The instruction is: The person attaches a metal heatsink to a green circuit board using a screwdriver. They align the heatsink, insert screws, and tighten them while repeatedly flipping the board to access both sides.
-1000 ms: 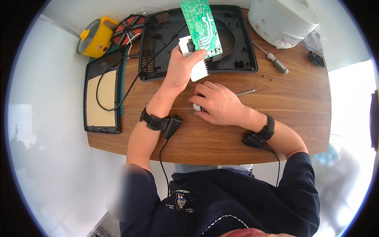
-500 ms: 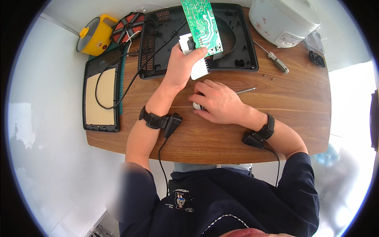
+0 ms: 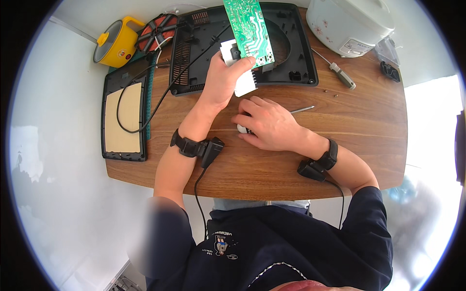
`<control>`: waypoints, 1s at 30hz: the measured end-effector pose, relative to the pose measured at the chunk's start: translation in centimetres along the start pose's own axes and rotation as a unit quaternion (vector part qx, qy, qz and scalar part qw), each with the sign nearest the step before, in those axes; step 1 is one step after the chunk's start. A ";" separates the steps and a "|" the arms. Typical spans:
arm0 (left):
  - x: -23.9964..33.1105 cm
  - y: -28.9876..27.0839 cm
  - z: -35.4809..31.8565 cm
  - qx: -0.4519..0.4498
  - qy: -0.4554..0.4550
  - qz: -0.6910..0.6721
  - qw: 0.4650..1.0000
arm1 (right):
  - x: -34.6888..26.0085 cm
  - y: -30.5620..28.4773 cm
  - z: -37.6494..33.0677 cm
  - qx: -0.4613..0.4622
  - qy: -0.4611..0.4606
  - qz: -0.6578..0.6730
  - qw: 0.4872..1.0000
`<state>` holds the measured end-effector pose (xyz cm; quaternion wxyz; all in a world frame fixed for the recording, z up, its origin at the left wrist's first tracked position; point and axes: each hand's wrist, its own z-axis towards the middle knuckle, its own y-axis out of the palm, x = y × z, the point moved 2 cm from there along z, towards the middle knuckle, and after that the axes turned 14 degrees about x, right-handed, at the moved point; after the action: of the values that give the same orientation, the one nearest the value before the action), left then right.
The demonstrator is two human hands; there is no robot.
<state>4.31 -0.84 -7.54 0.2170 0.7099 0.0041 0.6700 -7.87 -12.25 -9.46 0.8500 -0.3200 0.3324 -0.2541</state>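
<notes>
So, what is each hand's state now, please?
Left hand: closed, holding the green circuit board and white finned part.
Right hand: closed around a screwdriver.

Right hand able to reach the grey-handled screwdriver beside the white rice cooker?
Probably yes: nothing tall stands between the right hand and grey-handled screwdriver, though that hand holds a metal-shafted tool.

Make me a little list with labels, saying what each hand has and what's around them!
Left hand: holds green circuit board with white finned part
Right hand: curled over metal-shafted tool, handle mostly hidden
Far side: black casing with round opening
Left side: yellow pot; black panel with tan sheet
Right side: white cooker; grey-handled screwdriver
Surface: wooden table
</notes>
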 end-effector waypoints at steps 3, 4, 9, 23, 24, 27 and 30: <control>0.1 0.1 0.0 0.001 0.002 0.000 1.000 | -0.1 -0.2 0.1 0.000 0.002 -0.001 1.000; 0.1 0.0 0.0 0.000 0.002 0.003 1.000 | -0.2 -0.2 0.1 -0.008 0.006 0.000 1.000; -0.2 0.0 0.1 0.000 0.004 0.004 1.000 | -0.3 -0.6 0.2 -0.041 0.011 -0.001 0.999; -0.1 0.2 0.0 0.017 0.007 0.014 1.000 | 0.7 -3.2 0.6 -0.066 -0.003 -0.012 0.998; -0.2 0.0 0.0 0.016 0.011 0.017 1.000 | 0.7 -3.5 0.6 -0.066 -0.005 -0.020 0.998; -0.1 0.3 0.0 0.011 0.023 0.016 1.000 | 1.0 -4.3 0.6 -0.080 0.001 -0.045 0.996; -0.3 0.1 0.0 0.007 0.014 0.026 1.000 | 1.4 -5.8 0.6 -0.079 0.003 -0.056 0.995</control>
<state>4.28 -1.03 -7.76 0.1947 0.7015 -0.0066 0.6855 -7.77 -16.74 -5.54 0.8057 -0.4030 0.3355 -0.2753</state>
